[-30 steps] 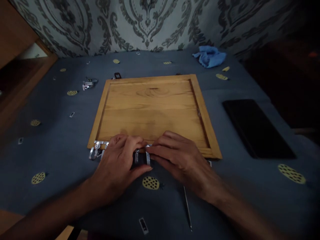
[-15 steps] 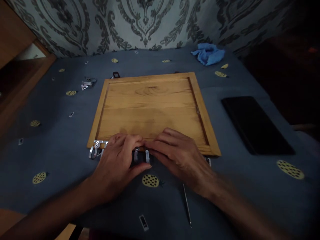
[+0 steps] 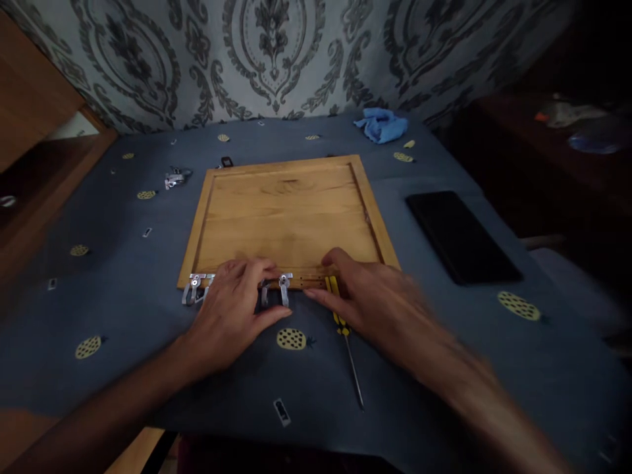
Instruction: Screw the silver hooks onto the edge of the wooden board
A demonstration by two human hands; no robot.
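Between the hands (image 3: 227, 306), a metal hook (image 3: 284, 283) overhangs the wooden board (image 3: 289, 217).

smooth wd. panel (image 3: 284, 220), shiny metal fittings (image 3: 284, 286), plastic scrwdrvr. hndl. (image 3: 337, 304), matt tbl. cloth (image 3: 217, 405)

Panel (image 3: 286, 217) on table (image 3: 123, 270), cloth (image 3: 382, 125) behind, fittings (image 3: 174, 179) left
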